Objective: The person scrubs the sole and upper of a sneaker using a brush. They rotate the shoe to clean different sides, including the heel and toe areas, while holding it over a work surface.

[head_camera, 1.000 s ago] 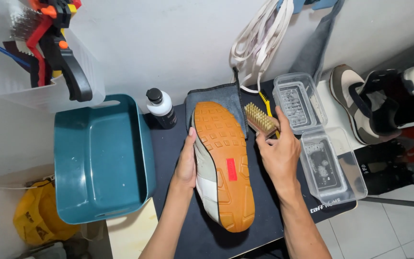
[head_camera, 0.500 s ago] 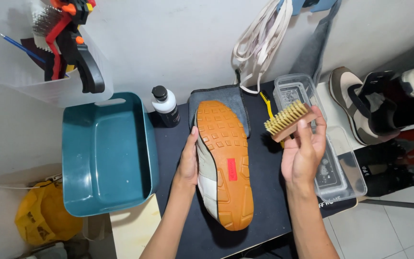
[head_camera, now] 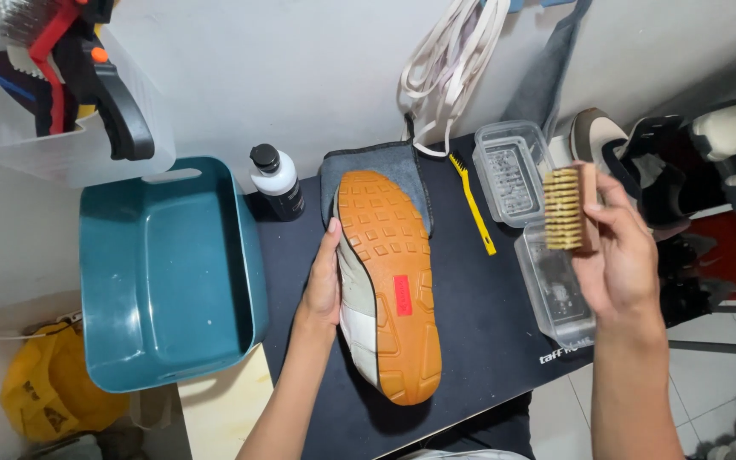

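Head camera view looks down on a dark work mat [head_camera: 479,315] crowded with gear. A deep teal plastic tub [head_camera: 163,273] sits at the left, with a small white bottle with a black cap [head_camera: 278,182] just beyond its far right corner. A slim yellow-handled brush [head_camera: 473,205] lies on the mat to the right of the shoe, and a clear plastic hinged case [head_camera: 530,221] lies open at the mat's right edge. White laces [head_camera: 449,72] hang down the far wall.

The left hand [head_camera: 324,285] reaches in from the near side, palm and fingers pressed flat against the left flank of the shoe, steadying it rather than clasping it. The right hand [head_camera: 619,255] is raised above the clear case, fingers wrapped firmly around a wooden-backed brush with tan bristles [head_camera: 569,209], bristles facing left.

The grey-and-white sneaker with an orange gum sole [head_camera: 385,281] lies mid-mat, sole up, toe far, resting on a grey cloth [head_camera: 385,162]. A red patch marks the sole's middle.
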